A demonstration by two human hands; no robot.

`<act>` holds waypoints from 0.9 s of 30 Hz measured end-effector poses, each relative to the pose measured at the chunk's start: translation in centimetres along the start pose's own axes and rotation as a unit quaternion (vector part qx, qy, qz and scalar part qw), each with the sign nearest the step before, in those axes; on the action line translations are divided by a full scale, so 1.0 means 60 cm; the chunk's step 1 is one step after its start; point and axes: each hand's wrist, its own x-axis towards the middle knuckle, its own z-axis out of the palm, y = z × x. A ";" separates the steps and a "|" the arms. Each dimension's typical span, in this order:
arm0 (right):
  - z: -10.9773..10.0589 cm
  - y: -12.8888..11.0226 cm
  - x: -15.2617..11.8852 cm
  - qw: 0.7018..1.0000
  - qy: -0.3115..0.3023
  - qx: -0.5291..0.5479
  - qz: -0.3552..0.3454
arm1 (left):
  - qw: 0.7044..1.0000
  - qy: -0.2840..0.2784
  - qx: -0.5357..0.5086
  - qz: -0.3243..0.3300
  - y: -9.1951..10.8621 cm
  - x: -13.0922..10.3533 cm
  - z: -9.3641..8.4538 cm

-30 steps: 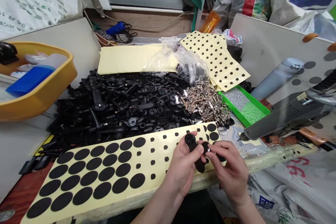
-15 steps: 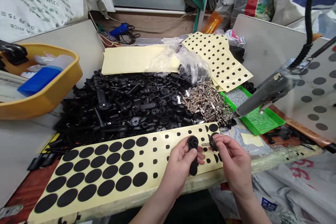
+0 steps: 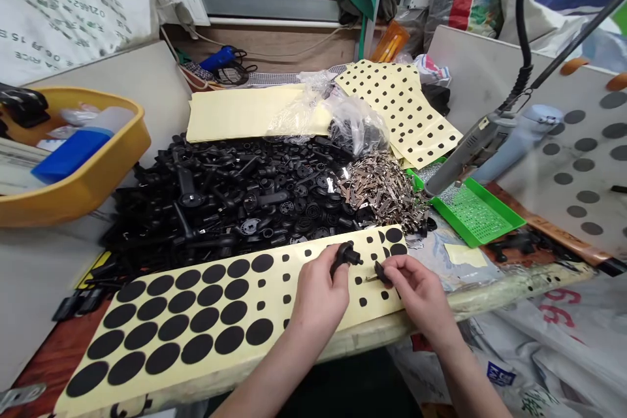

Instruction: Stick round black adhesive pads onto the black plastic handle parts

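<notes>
My left hand point(image 3: 318, 294) is closed around a black plastic handle-like part point(image 3: 347, 255), whose stubby round end points right; the rest is hidden in the palm. Between the thumb and fingers of my right hand point(image 3: 416, 287) is a small black disc-shaped piece point(image 3: 381, 273), with a thin metal strip sticking out to the left. The two pieces are close together but apart. Both hands are above a pale yellow sheet point(image 3: 274, 295) carrying large round and small black pads.
Beyond the sheet lies a wide heap of black plastic parts point(image 3: 230, 189), beside a pile of metal clips point(image 3: 385, 186). A hanging electric screwdriver point(image 3: 463, 150) leans over a green tray point(image 3: 509, 225) of small metal pieces. At left hangs a yellow bin point(image 3: 115, 163).
My left hand has rolled over, so the black part's round end now faces right instead of up. My right hand has shifted slightly left and down with the disc piece.
</notes>
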 end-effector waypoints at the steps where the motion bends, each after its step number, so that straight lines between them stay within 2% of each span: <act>1: 0.003 0.004 0.000 1.000 0.002 -0.008 0.002 | 0.999 0.007 0.045 0.018 0.002 0.005 -0.004; 6: 0.009 0.010 -0.001 0.999 0.003 -0.039 -0.006 | 0.975 0.004 0.217 0.043 0.016 0.018 -0.017; 12: 0.007 0.013 -0.002 0.998 0.001 -0.058 -0.029 | 0.933 0.060 0.347 0.077 0.024 0.019 -0.023; 15: 0.009 0.017 -0.004 0.999 0.017 -0.040 -0.030 | 0.905 0.073 0.406 0.099 0.020 0.026 -0.041; 18: 0.011 0.021 -0.005 0.999 0.027 -0.020 -0.025 | 0.875 0.055 0.464 0.127 0.002 0.037 -0.060; 21: 0.011 0.022 -0.004 0.999 0.032 -0.001 -0.016 | 0.872 0.052 0.449 0.186 -0.019 0.038 -0.060; 24: 0.007 0.022 -0.003 0.999 0.043 0.027 -0.004 | 0.871 0.079 0.401 0.272 -0.023 0.024 -0.037; 25: 0.005 0.023 -0.003 0.998 0.049 0.039 0.001 | 0.875 0.064 0.379 0.295 -0.019 0.018 -0.025; 27: 0.000 0.024 -0.003 0.996 0.066 0.066 0.010 | 0.888 -0.013 0.339 0.310 -0.011 0.010 0.000</act>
